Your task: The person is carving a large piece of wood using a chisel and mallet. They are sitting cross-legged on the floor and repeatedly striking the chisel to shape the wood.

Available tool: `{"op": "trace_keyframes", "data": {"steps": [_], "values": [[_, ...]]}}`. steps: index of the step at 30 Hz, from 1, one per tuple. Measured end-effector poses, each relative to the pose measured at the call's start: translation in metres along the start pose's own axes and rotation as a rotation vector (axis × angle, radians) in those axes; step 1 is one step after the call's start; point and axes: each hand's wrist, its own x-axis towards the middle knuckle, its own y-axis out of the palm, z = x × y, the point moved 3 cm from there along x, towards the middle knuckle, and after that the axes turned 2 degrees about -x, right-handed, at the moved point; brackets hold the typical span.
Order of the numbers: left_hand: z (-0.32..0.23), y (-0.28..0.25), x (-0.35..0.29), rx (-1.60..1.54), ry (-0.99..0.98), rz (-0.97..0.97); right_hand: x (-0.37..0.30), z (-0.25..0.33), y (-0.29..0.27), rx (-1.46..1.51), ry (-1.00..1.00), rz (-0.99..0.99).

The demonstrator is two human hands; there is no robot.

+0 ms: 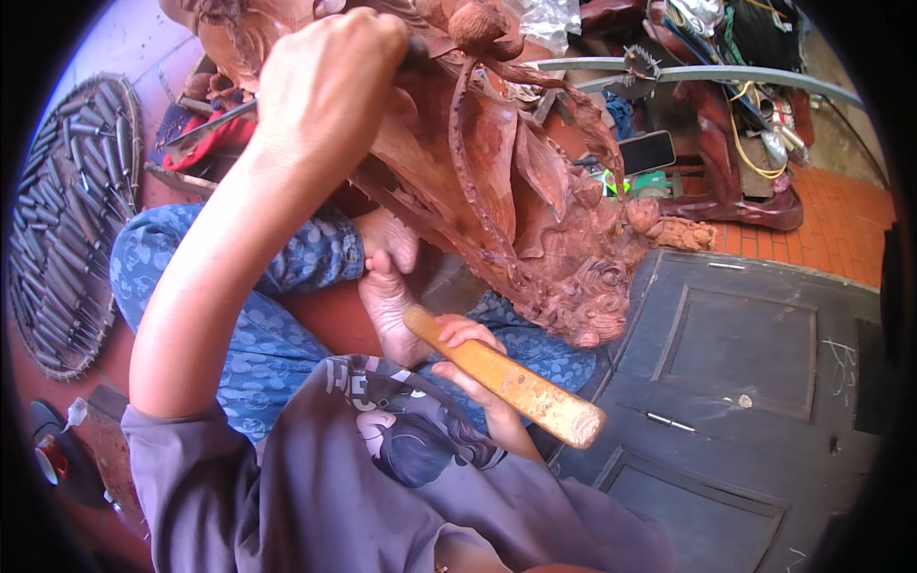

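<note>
My left hand (330, 81) is raised in a fist in front of the large reddish-brown wood carving (478, 153). A dark handle end (415, 54) sticks out by its knuckles. A thin metal blade (215, 124) shows beyond the wrist, roughly in line with that handle; this looks like a carving chisel, mostly covered by the fist. Low over my lap, my right hand (470, 344) is closed round a yellowish wooden mallet (511, 380), a flat bar with a worn pale end. The mallet is apart from the carving, which has curling stems, leaves and a round bud.
At the left lies a round basket (134, 134) full of dark-handled chisels. A dark panelled wooden board (755, 353) spreads at the right, with a pen (671, 421) on it. A phone (647, 153) and a grey metal bar (755, 74) are behind. My bare feet (387, 296) are beneath the carving.
</note>
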Motion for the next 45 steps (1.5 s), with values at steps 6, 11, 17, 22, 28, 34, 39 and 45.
{"op": "trace_keyframes", "data": {"steps": [6, 11, 17, 22, 28, 34, 39, 45], "values": [[-0.05, -0.04, -0.022, -0.408, 0.081, -0.089, -0.006, -0.004, -0.001, -0.078, -0.057, -0.058], [-0.145, -0.05, -0.07, -0.893, 0.566, 0.318, -0.001, 0.006, -0.007, 0.036, -0.039, -0.124], [-0.187, -0.021, -0.043, -1.099, 0.627, -0.05, -0.027, 0.006, -0.021, 0.254, 0.023, -0.279], [-0.19, 0.018, -0.031, -0.961, 0.378, -0.019, -0.042, 0.014, -0.031, 0.313, 0.042, -0.351], [-0.179, 0.04, -0.016, -0.971, 0.195, -0.144, -0.02, 0.029, -0.028, 0.198, 0.022, -0.352], [-0.17, 0.038, -0.012, -0.969, 0.138, -0.183, -0.018, 0.037, -0.025, 0.268, 0.063, -0.349], [-0.168, 0.039, -0.01, -1.003, 0.149, -0.247, -0.013, 0.041, -0.026, 0.214, 0.022, -0.351], [-0.167, 0.04, -0.01, -0.99, 0.17, -0.285, -0.005, 0.044, -0.022, 0.234, -0.072, -0.408]]}}
